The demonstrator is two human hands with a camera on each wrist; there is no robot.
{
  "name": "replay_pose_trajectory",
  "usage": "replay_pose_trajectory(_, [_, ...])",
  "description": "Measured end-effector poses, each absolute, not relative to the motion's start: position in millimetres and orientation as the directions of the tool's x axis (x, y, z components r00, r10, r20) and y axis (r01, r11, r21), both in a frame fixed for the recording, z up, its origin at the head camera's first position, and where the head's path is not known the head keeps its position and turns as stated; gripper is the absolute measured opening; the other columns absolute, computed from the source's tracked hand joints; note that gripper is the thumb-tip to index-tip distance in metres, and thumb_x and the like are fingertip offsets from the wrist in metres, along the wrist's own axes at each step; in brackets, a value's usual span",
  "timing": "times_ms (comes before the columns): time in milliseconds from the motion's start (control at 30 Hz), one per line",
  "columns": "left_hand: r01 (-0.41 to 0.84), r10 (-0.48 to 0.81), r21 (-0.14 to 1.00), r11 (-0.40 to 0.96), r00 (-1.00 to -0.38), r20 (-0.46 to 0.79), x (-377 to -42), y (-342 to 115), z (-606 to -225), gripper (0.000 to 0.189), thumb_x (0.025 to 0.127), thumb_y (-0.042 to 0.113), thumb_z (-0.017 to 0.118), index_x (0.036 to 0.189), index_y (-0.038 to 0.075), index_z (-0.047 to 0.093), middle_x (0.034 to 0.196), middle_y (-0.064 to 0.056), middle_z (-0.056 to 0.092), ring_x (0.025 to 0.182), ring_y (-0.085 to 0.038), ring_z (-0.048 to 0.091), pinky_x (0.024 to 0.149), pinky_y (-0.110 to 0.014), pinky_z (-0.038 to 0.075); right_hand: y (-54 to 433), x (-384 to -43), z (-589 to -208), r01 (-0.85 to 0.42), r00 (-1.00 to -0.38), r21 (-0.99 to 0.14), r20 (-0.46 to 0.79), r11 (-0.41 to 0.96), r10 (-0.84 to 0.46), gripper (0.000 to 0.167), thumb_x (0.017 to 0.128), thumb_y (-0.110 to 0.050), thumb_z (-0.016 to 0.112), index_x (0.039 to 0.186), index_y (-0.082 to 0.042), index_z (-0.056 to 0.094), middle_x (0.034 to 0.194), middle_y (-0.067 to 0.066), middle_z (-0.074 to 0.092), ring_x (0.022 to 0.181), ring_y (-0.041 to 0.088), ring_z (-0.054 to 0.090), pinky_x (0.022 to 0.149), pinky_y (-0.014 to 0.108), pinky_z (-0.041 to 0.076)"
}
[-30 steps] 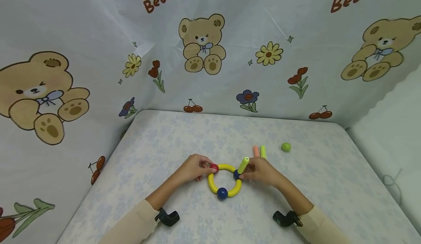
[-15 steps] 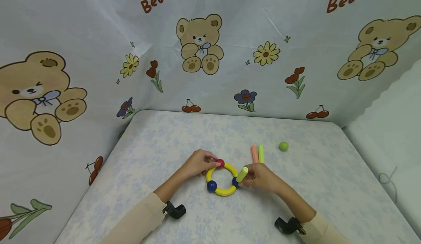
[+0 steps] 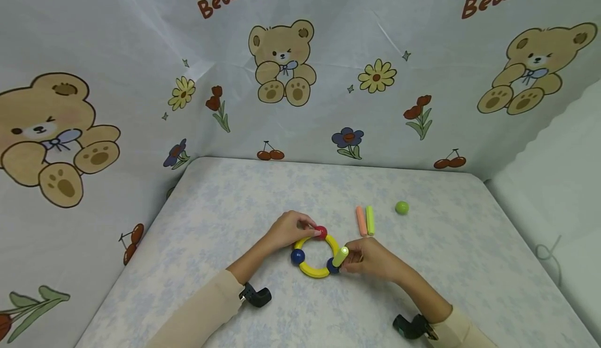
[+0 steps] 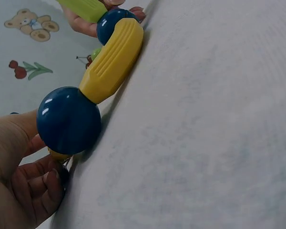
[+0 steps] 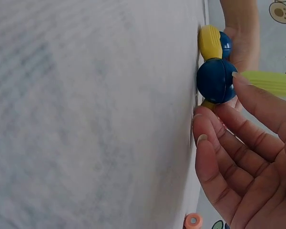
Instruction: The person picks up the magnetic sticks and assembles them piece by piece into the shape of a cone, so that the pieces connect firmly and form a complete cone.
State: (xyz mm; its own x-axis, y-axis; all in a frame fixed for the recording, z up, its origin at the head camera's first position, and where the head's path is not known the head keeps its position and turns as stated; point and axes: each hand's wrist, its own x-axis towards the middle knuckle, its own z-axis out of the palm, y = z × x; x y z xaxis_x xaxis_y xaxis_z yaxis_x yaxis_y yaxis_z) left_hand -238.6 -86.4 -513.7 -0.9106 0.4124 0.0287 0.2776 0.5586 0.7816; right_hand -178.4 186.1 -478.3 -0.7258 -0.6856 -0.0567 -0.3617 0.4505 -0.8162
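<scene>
A ring of curved yellow rods [image 3: 314, 273] lies on the table, joined by a red ball [image 3: 322, 231] and two blue balls. One blue ball [image 3: 298, 256] is at the ring's left and fills much of the left wrist view. From the other blue ball [image 5: 217, 81], at the lower right, a light green rod [image 3: 340, 256] sticks up at a tilt. My left hand [image 3: 291, 229] pinches the red ball at the ring's far side. With thumb and fingers, my right hand [image 3: 371, 258] grips the blue ball under the green rod.
Beyond my right hand lie a salmon-coloured rod [image 3: 361, 220] and a second light green rod [image 3: 370, 220], side by side. A green ball [image 3: 401, 207] sits to their right. A bear-print cloth [image 3: 211, 50] hangs behind the table.
The ring has turned clockwise under both hands: the red ball moved to the top, one blue ball from the bottom to the left, the rod-bearing ball towards the lower right.
</scene>
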Motion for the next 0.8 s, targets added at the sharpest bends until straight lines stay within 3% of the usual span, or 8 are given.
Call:
replay_pose_trajectory(233, [0.294, 0.426, 0.789, 0.539, -0.904, 0.045, -241.2, -93.6, -518.5, 0.022, 0.089, 0.043, 0.079, 0.102, 0.024, 0.080, 0.084, 0.013, 0.068, 0.075, -0.009, 0.060, 0.067, -0.028, 0.049, 182.8, -176.9, -475.7, -0.363, -0.714, -0.806, -0.081, 0.467, -0.695, 0.011, 0.089, -0.012, 0.080, 0.099, -0.013, 0.076, 0.085, -0.001, 0.073, 0.072, 0.013, 0.067, 0.062, 0.025, 0.055])
replay_pose_trajectory(433, [0.204, 0.391, 0.851, 0.485, -0.920, -0.002, -233.5, -115.4, -520.6, 0.018, 0.092, 0.033, 0.077, 0.106, 0.021, 0.078, 0.086, 0.005, 0.067, 0.055, -0.013, 0.056, 0.049, -0.029, 0.049, 191.0, -181.3, -466.3, -0.389, -0.711, -0.788, -0.074, 0.478, -0.699, 0.013, 0.094, -0.014, 0.075, 0.106, -0.011, 0.075, 0.093, 0.001, 0.074, 0.080, 0.015, 0.069, 0.069, 0.026, 0.057])
replay_pose_trajectory(533, [0.176, 0.383, 0.860, 0.479, -0.923, -0.024, -227.6, -123.3, -519.7, 0.016, 0.093, 0.032, 0.076, 0.105, 0.021, 0.078, 0.086, 0.003, 0.068, 0.049, -0.014, 0.054, 0.044, -0.029, 0.047, 202.2, -188.3, -458.0, -0.387, -0.758, -0.765, -0.055, 0.516, -0.650, 0.013, 0.097, -0.016, 0.072, 0.105, -0.007, 0.074, 0.093, 0.005, 0.073, 0.079, 0.018, 0.068, 0.069, 0.026, 0.056])
replay_pose_trajectory(800, [0.157, 0.386, 0.887, 0.435, -0.922, -0.026, -218.1, -128.1, -525.9, 0.013, 0.094, 0.030, 0.076, 0.103, 0.021, 0.080, 0.084, 0.004, 0.071, 0.043, -0.015, 0.054, 0.041, -0.030, 0.050, 229.6, -216.4, -445.9, -0.219, -0.931, -0.740, -0.036, 0.636, -0.362, 0.021, 0.100, -0.019, 0.067, 0.105, 0.001, 0.072, 0.088, 0.014, 0.072, 0.075, 0.033, 0.069, 0.064, 0.041, 0.058])
